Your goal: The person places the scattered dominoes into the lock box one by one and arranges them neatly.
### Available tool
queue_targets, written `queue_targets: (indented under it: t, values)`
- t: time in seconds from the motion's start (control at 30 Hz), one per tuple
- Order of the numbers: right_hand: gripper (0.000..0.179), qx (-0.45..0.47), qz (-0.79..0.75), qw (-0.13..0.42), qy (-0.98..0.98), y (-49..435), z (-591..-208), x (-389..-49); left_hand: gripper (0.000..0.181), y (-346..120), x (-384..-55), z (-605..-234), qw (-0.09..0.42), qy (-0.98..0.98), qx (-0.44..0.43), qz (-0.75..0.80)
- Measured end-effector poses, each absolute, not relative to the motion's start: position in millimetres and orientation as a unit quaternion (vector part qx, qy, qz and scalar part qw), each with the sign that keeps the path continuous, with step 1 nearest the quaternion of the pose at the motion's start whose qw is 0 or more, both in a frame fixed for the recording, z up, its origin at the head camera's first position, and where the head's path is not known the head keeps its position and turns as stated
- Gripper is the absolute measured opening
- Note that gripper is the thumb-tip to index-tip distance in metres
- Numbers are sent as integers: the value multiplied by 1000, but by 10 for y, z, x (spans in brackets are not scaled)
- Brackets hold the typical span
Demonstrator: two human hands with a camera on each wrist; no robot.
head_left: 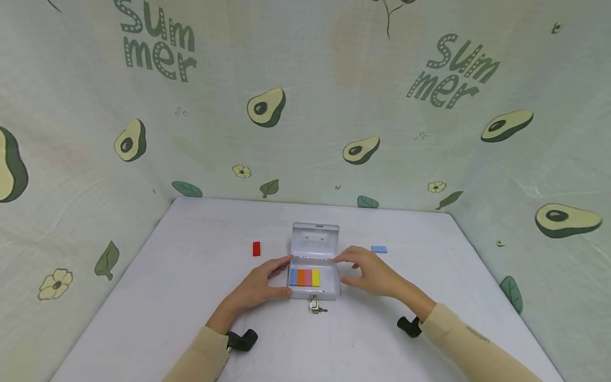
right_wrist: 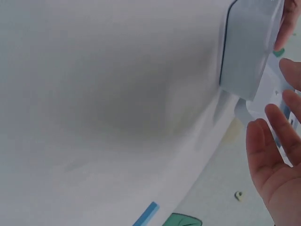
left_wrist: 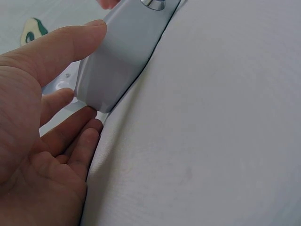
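A small pale cash box stands with its lid raised at the back. Inside lie blue, orange, pink and yellow pieces side by side; a lock with keys sticks out at the front. My left hand spans the left side of the box, thumb at the front corner and fingers toward the back; the left wrist view has the thumb on its edge. My right hand is by the right side, index fingertip near the hinge, thumb apart from the wall; its fingers are loosely spread.
A red block lies on the white tabletop to the left of the box. A light blue block lies behind the right hand. Printed cloth walls stand around the table's back and sides.
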State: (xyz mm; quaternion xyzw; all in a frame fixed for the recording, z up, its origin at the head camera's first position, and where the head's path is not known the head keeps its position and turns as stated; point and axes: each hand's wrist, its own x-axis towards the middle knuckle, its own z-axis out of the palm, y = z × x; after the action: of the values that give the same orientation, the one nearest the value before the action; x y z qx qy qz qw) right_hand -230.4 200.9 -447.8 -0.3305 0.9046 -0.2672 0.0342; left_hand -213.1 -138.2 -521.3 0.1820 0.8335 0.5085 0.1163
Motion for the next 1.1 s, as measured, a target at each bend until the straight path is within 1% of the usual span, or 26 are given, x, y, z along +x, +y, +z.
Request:
queue_targets:
  t: [0.27,0.57,1.1]
  values:
    - [44,-332,-250,23,909,2320,-4408,-2373,85,-1377,-2135,-5206,117,832,185,510]
    - [48,-305,-201,-1,931,2674,-4415,-2533,86,-1375,-2133,-5214,114,835,175,508]
    - [49,-291,-161,45,942,3016,-4453,-2869,86,-1380,-2133,-5237,112,831,185,512]
